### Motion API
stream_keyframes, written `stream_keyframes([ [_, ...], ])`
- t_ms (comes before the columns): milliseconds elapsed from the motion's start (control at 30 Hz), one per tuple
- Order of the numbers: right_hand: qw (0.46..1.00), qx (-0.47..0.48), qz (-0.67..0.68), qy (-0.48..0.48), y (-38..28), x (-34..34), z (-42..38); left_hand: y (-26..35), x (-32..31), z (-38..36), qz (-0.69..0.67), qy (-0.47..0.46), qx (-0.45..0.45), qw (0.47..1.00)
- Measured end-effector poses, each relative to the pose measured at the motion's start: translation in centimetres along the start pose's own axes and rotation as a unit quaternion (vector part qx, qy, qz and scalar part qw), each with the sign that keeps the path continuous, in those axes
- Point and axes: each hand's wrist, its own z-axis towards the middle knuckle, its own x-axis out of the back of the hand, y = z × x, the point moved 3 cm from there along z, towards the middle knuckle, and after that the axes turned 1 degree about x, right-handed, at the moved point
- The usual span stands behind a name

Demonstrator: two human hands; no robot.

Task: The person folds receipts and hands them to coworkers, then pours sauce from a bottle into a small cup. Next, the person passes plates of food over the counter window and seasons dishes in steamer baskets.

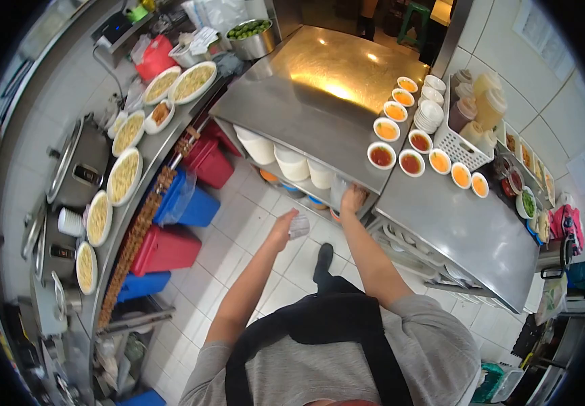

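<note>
- We pinched a paper slip between the thumb and fingers of our left hand, just out from the front edge of the middle worktop.
- Our right hand reached under that edge, near its right corner, on or just beside a clear plastic item; we could not tell whether its fingers had closed.
- For a good reach, we judged, the right wrist needed to be low, beneath the edge, with the fingers clear of the bowls alongside; the slip was best held out flat, away from them.
- We counted one slip, and three stacks of white bowls under the worktop.
- We counted ten bowls of sauce, seven orange and three red-brown, along the middle worktop's right edge and on the right-hand worktop.
- Along the left counter we counted six oval plates of noodles, plus one small dish of brown food.
</note>
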Motion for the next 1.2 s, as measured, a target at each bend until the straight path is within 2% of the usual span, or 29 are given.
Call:
stream_keyframes([
  [33,1.000,-0.008,0.001,0.004,0.2,-0.6,0.7,0.6,-0.1,2.1,0.007,-0.003,0.004,1.000],
  [100,0.991,-0.112,0.073,-0.024,2.0,-1.5,1.9,0.3,-0.8,6.2,0.006,-0.043,0.059,0.997],
  [200,0.989,0.002,-0.145,0.034,19.0,-13.2,6.4,-2.6,-2.1,13.0,-0.038,-0.073,0.116,0.990],
  [233,0.995,-0.090,-0.034,-0.028,18.1,-11.2,6.7,-2.9,-2.6,14.9,-0.057,-0.068,0.132,0.987],
  [267,0.977,-0.168,0.071,-0.113,18.0,-10.0,6.0,-3.3,-3.1,16.5,-0.039,-0.065,0.150,0.986],
  [300,0.931,-0.253,0.167,-0.206,18.7,-9.6,5.0,-3.5,-3.8,17.6,-0.022,-0.059,0.169,0.984],
  [367,0.820,-0.369,0.245,-0.362,19.4,-9.0,3.9,-2.8,-5.2,19.0,-0.106,-0.045,0.242,0.963],
  [400,0.792,-0.383,0.259,-0.398,19.5,-8.6,3.4,-2.3,-5.3,20.0,-0.110,-0.039,0.238,0.964],
  [433,0.791,-0.386,0.261,-0.395,18.5,-7.9,3.2,-2.2,-5.4,20.8,-0.078,-0.025,0.265,0.961],
  [467,0.816,-0.361,0.266,-0.365,17.1,-7.8,3.4,-2.3,-5.6,21.5,-0.041,-0.016,0.295,0.954],
  [533,0.879,-0.292,0.252,-0.279,14.4,-6.5,4.0,-1.9,-6.1,22.3,-0.024,-0.037,0.297,0.954],
  [600,0.940,-0.204,0.197,-0.192,11.0,-4.8,4.5,-1.8,-6.6,22.4,-0.003,-0.073,0.297,0.952],
  [667,0.975,-0.132,0.133,-0.120,7.4,-2.4,3.7,-1.8,-7.1,22.1,0.022,-0.112,0.305,0.946],
  [733,0.988,-0.091,0.099,-0.077,4.0,-0.2,2.2,-0.3,-7.0,21.4,-0.002,-0.117,0.362,0.925],
  [800,0.993,-0.072,0.080,-0.046,1.4,1.0,1.1,1.1,-6.7,20.6,0.016,-0.249,0.348,0.904],
  [833,0.994,-0.064,0.077,-0.037,0.2,1.5,0.6,2.2,-7.1,19.6,0.028,-0.259,0.360,0.896],
  [867,0.994,-0.074,0.073,-0.022,-0.4,2.1,0.4,3.8,-7.5,18.3,0.034,-0.229,0.357,0.905],
  [900,0.992,-0.073,0.083,-0.059,-0.9,2.0,0.3,4.7,-7.3,17.8,0.040,-0.196,0.351,0.915],
  [933,0.988,-0.071,0.094,-0.097,-1.3,1.9,-0.1,4.7,-6.7,18.0,0.050,-0.201,0.356,0.911],
  [1067,0.988,-0.028,0.134,-0.074,-1.8,2.4,-2.7,5.7,-5.1,18.3,0.019,-0.239,0.391,0.888],
  [1133,0.997,0.059,0.051,-0.002,-1.8,2.6,-3.7,6.4,-4.6,18.3,0.020,-0.252,0.416,0.874],
  [1200,0.998,0.036,0.056,-0.012,-1.9,3.3,-4.1,7.0,-4.8,18.0,0.029,-0.342,0.429,0.835],
])
